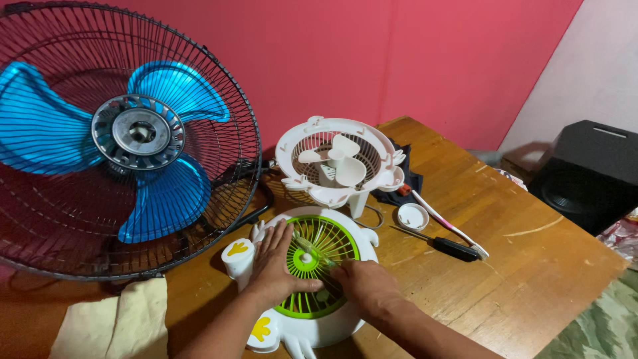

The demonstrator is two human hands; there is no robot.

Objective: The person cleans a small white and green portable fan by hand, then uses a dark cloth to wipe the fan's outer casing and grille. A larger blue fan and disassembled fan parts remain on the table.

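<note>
A small white toy-shaped fan point(312, 329) with a green grille point(331, 239) lies face up on the wooden table point(531, 266). My left hand point(276, 262) rests flat on its left side, fingers spread over the grille's edge. My right hand point(362, 282) grips a thin green-handled tool point(318, 252) whose tip sits near the grille's hub. A second small white fan point(339, 163) stands upright just behind.
A big black-caged fan with blue blades point(126, 139) stands at the left. A toothbrush point(448, 226), a black-handled screwdriver point(452, 248) and a white round cap point(413, 216) lie to the right. A cream cloth point(119, 326) sits front left; a black speaker point(588, 173) lies beyond the table's right edge.
</note>
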